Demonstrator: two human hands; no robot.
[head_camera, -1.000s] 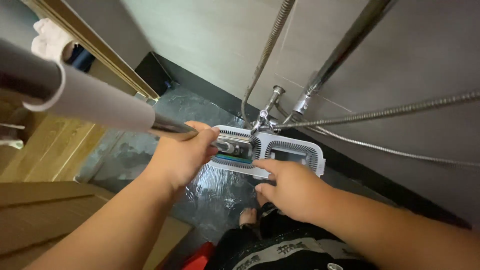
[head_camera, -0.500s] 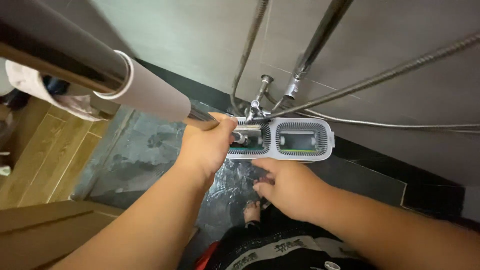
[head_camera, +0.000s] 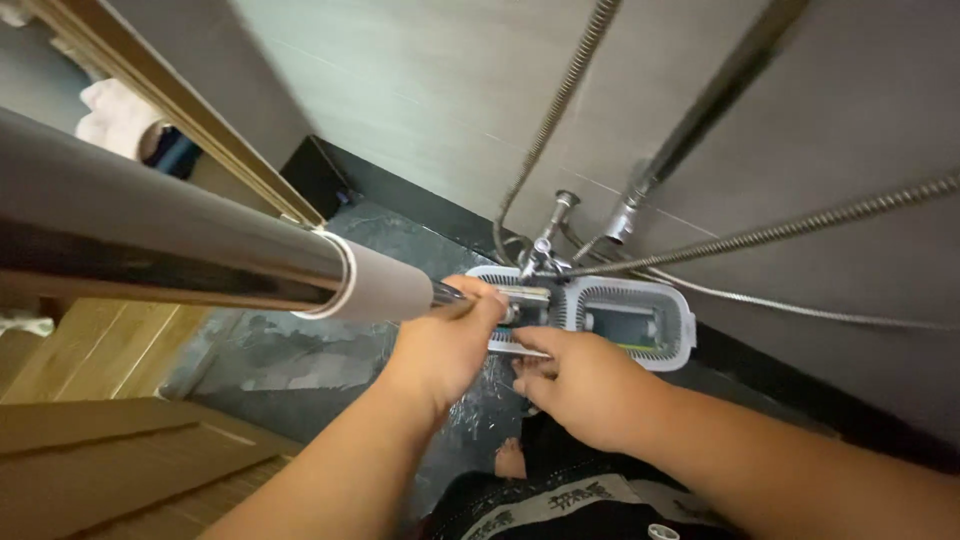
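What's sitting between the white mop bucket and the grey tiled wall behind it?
In the head view, the chrome tap fitting with its metal hoses stands between the white mop bucket and the grey wall, just above the bucket's rim.

Metal shower hoses (head_camera: 560, 95) hang against the grey tiled wall (head_camera: 420, 90).

Both bare forearms are extended forward from the lower edge of the view. The left hand (head_camera: 447, 345) is closed in a fist around the pole (head_camera: 200, 255), knuckles uppermost. The right hand (head_camera: 580, 385) is held just right of the pole's lower end, palm down, fingers (head_camera: 535, 340) loosely extended, nothing gripped.
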